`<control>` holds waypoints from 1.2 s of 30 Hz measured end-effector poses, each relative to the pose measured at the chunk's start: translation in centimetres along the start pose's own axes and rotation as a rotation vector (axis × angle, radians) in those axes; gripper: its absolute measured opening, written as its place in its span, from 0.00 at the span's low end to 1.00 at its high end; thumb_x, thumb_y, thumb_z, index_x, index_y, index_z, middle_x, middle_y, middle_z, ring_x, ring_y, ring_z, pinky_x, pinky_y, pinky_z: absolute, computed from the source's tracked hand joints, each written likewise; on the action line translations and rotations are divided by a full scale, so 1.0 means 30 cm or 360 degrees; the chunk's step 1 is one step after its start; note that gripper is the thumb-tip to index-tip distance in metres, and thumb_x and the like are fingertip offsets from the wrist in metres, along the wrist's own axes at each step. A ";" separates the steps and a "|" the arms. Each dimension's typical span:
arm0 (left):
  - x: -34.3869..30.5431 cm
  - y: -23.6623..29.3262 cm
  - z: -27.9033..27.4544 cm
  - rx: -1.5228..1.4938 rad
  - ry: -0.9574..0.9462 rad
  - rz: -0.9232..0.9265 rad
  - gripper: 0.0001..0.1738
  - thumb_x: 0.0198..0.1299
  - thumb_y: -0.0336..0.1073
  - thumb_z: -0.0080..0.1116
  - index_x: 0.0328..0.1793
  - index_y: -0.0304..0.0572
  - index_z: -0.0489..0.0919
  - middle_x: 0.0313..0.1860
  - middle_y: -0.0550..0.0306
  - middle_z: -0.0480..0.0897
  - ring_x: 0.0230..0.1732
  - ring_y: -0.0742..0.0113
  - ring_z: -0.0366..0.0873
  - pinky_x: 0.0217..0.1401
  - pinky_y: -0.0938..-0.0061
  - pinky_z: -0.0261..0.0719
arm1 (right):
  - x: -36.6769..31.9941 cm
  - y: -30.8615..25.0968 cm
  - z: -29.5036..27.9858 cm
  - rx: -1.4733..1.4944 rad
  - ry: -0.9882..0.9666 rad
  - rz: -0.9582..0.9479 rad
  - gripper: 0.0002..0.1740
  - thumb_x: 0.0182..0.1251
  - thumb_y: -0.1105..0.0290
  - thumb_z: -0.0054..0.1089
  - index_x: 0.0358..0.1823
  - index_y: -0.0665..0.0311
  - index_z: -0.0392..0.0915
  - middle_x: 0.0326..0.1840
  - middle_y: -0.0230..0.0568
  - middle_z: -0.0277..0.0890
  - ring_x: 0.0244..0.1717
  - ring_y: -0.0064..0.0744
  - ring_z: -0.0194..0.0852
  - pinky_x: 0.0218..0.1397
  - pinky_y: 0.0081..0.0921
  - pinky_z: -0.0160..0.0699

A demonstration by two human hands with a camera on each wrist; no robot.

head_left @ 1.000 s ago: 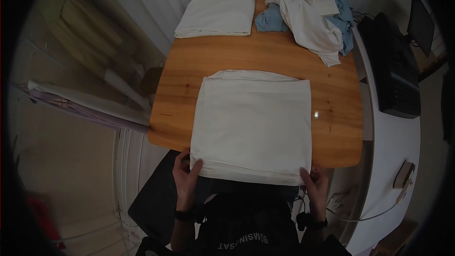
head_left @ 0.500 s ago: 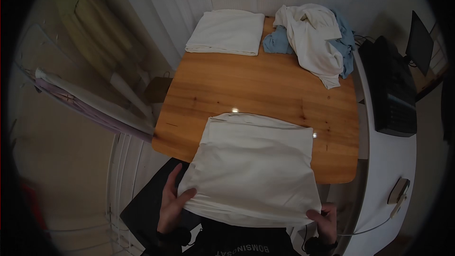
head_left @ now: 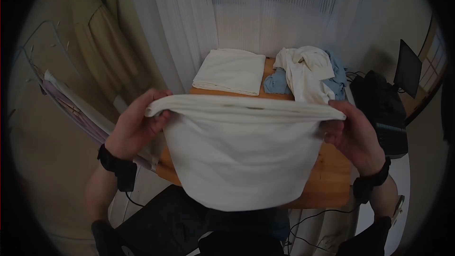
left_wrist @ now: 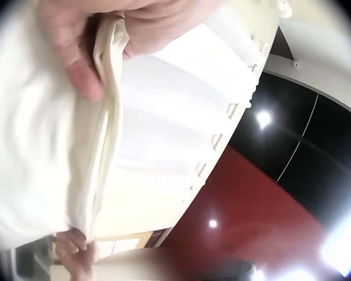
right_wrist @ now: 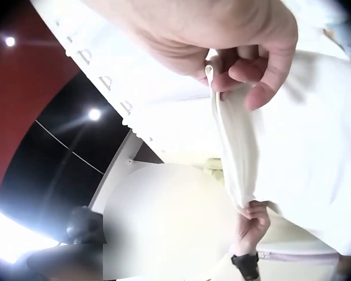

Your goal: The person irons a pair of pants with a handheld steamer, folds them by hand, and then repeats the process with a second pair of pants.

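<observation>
A folded white cloth [head_left: 241, 161] hangs in front of the person, held up by the two ends of its thick layered top edge. The left hand [head_left: 142, 125] pinches the left end between thumb and fingers; the right hand [head_left: 353, 135] pinches the right end. Seen in the left wrist view, the cloth's folded layers [left_wrist: 105, 129] run from the left hand [left_wrist: 105, 35] down to the right one. From the right wrist, the right hand [right_wrist: 240, 41] grips the edge with its fingers curled. The cloth's lower part drops in a rounded sag, overlapping the wooden table [head_left: 327, 180].
A neatly folded white cloth [head_left: 230, 71] lies at the table's back left. Beside it sits a crumpled heap of white fabric [head_left: 305, 68] and blue fabric [head_left: 277, 83]. A dark machine [head_left: 379, 109] and a monitor [head_left: 407, 68] stand at the right; a rack [head_left: 57, 38] is at the left.
Both hands have raised the white cloth from the table's near edge to chest height, its gripped edge now uppermost and the rest hanging. The head view has tilted up.
</observation>
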State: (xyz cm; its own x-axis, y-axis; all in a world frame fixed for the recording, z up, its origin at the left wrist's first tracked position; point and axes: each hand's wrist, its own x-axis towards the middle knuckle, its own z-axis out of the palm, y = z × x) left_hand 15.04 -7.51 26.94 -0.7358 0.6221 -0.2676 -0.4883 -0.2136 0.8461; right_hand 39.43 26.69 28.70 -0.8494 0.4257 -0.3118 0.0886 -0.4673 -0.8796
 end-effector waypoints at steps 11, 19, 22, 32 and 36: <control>0.884 0.346 -0.114 0.0964 -0.0070 0.0521 0.19 0.74 0.43 0.56 0.63 0.41 0.79 0.51 0.59 0.81 0.48 0.72 0.82 0.50 0.81 0.85 | 0.857 -0.077 0.161 -0.0525 0.0079 -0.0577 0.14 0.73 0.58 0.61 0.41 0.62 0.78 0.28 0.28 0.71 0.30 0.21 0.71 0.40 0.26 0.79; 1.332 -0.252 -0.548 0.1328 0.0393 0.0138 0.16 0.69 0.41 0.56 0.59 0.49 0.83 0.50 0.62 0.81 0.47 0.69 0.77 0.50 0.69 0.80 | 1.335 0.546 -0.015 -0.0530 0.0349 0.0154 0.18 0.73 0.57 0.63 0.36 0.68 0.78 0.30 0.37 0.78 0.28 0.27 0.77 0.30 0.27 0.82; 1.314 -0.302 -0.580 0.1114 0.0390 0.0128 0.15 0.69 0.41 0.55 0.58 0.51 0.83 0.49 0.63 0.80 0.47 0.70 0.74 0.51 0.69 0.76 | 1.302 0.565 -0.043 -0.0771 0.0213 -0.0033 0.19 0.74 0.59 0.62 0.32 0.70 0.79 0.27 0.39 0.79 0.23 0.27 0.77 0.25 0.27 0.80; 1.253 -0.371 -0.617 0.1132 0.0407 0.0423 0.14 0.68 0.39 0.56 0.55 0.48 0.84 0.39 0.66 0.80 0.36 0.78 0.71 0.39 0.79 0.71 | 1.189 0.590 -0.062 -0.0973 0.0115 -0.0051 0.20 0.74 0.60 0.60 0.32 0.74 0.79 0.23 0.40 0.79 0.23 0.28 0.80 0.25 0.25 0.79; 1.273 -0.416 -0.694 0.1230 0.0501 0.0510 0.13 0.66 0.35 0.59 0.54 0.42 0.84 0.40 0.59 0.83 0.41 0.72 0.77 0.47 0.75 0.77 | 1.198 0.641 -0.097 -0.1166 0.0101 -0.0177 0.17 0.71 0.60 0.62 0.33 0.70 0.81 0.26 0.39 0.82 0.25 0.27 0.82 0.28 0.26 0.82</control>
State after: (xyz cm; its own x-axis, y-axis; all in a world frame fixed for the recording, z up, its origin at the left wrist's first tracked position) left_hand -16.73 3.22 -3.45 -0.9327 0.3602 0.0174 0.1321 0.2964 0.9459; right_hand 12.10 35.26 -0.46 -0.8438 0.4948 -0.2076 0.3470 0.2082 -0.9145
